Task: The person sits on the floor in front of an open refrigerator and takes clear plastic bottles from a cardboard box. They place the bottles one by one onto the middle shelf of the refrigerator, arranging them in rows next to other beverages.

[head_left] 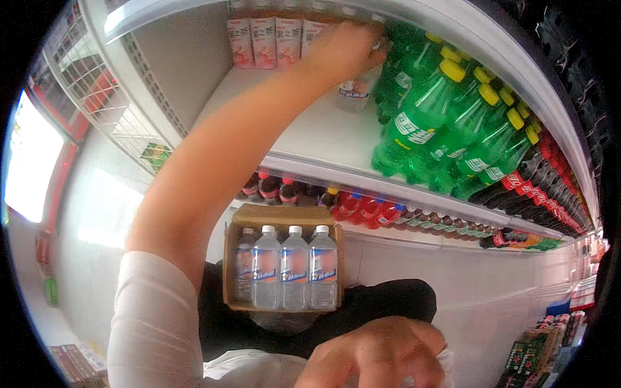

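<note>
My left hand (pixel 346 53) reaches across to the shelf, its fingers closed round the upper part of a clear plastic bottle (pixel 353 97) with a blue-and-white label. That bottle stands upright on the shelf board, right beside the large green soda bottles (pixel 414 123). My right hand (pixel 381 354) is low in front of me, its fingers bent and apart, with nothing visible in it; the fingertips run out of the picture. An open cardboard box (pixel 284 213) rests at my lap, holding several clear bottles (pixel 295 262) with white caps and like labels.
Pink-and-white drink cartons (pixel 264 42) line the back of the shelf (pixel 291 139). Dark cola bottles (pixel 517 194) continue along it to the right. The lower shelf carries red drink bottles (pixel 369 210). A white wire rack (pixel 107 97) stands left; stacked drink packs (pixel 530 355) are at lower right.
</note>
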Tool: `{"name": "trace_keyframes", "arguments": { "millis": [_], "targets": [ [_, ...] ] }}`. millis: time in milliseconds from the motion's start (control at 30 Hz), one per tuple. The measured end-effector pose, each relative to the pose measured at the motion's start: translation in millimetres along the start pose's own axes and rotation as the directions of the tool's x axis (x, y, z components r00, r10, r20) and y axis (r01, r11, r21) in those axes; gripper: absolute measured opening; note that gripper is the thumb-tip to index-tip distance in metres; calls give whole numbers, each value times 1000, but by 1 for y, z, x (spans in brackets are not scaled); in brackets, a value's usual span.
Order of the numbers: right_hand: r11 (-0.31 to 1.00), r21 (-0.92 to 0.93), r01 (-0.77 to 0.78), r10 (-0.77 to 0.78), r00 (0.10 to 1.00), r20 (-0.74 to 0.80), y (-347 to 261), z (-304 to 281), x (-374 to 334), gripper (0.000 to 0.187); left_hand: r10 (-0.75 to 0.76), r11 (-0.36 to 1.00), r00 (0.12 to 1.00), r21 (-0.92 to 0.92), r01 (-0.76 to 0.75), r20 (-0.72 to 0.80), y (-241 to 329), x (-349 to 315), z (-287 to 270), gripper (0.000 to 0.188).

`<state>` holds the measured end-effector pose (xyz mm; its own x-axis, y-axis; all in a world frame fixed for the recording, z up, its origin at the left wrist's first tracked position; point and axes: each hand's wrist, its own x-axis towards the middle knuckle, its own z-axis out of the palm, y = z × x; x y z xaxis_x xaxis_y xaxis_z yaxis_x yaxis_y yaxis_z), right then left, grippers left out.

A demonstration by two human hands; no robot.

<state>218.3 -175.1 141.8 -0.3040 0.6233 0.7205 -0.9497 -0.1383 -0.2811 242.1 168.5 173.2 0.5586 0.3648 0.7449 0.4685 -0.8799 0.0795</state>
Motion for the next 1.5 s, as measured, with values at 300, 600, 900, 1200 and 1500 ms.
{"name": "trace_keyframes", "arguments": {
  "millis": [300, 600, 900, 1200, 1500],
  "targets": [
    [995, 50, 90, -93, 994, 50, 6, -14, -14, 56, -119, 990, 993, 76, 120, -19, -6, 17, 49, 62],
    [1000, -5, 6, -6, 998, 61, -1, -14, -8, 55, -313, 895, 942, -294, 334, 120, -10, -35, 71, 110],
    [968, -251, 3, 17, 997, 77, -8, -21, 3, 50, -558, 798, 788, -92, 596, 262, -12, -51, 102, 96],
    [936, -334, 106, -77, 992, 100, 4, -22, 1, 54, -284, 938, 936, -142, 316, 206, 2, -91, 26, 46],
    [954, -299, 19, 38, 982, 183, 23, -26, 2, 66, -163, 878, 874, -336, 340, 458, 35, -247, -112, 27]
  ]
}}
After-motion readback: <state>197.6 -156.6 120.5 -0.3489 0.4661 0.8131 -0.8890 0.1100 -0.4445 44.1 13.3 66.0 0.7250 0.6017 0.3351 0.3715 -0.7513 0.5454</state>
